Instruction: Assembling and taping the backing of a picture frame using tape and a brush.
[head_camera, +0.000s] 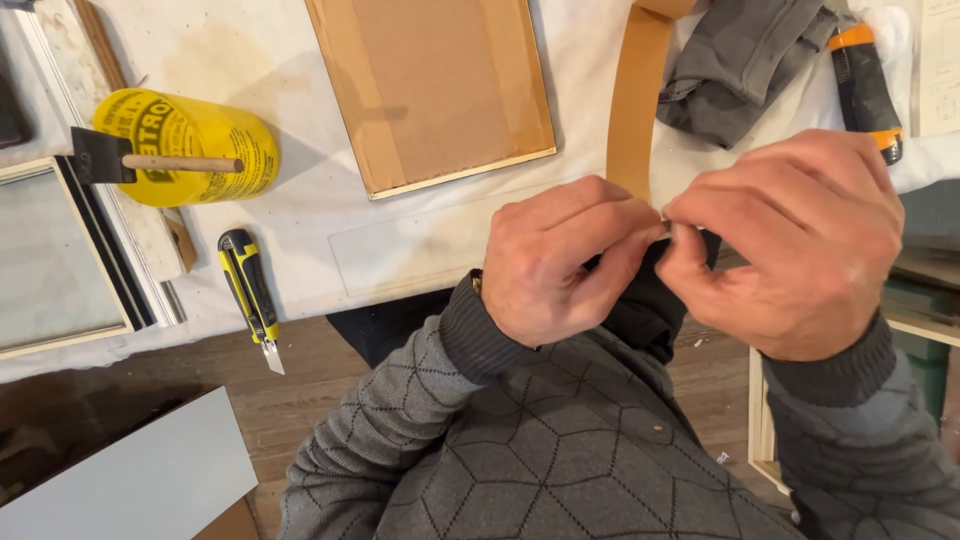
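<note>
Head view: left hand (560, 262) and right hand (795, 240) both pinch the near end of a brown paper tape strip (636, 95) running up across the table (300, 245). Uneven pulling would likely tear or crease it; utility knife (250, 296) lies apart.

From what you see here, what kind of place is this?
Probably a picture-framing workbench. A frame lies face down with brown tape on its backing, a yellow utility knife sits near the edge, and both hands pinch a brown tape strip.
</note>
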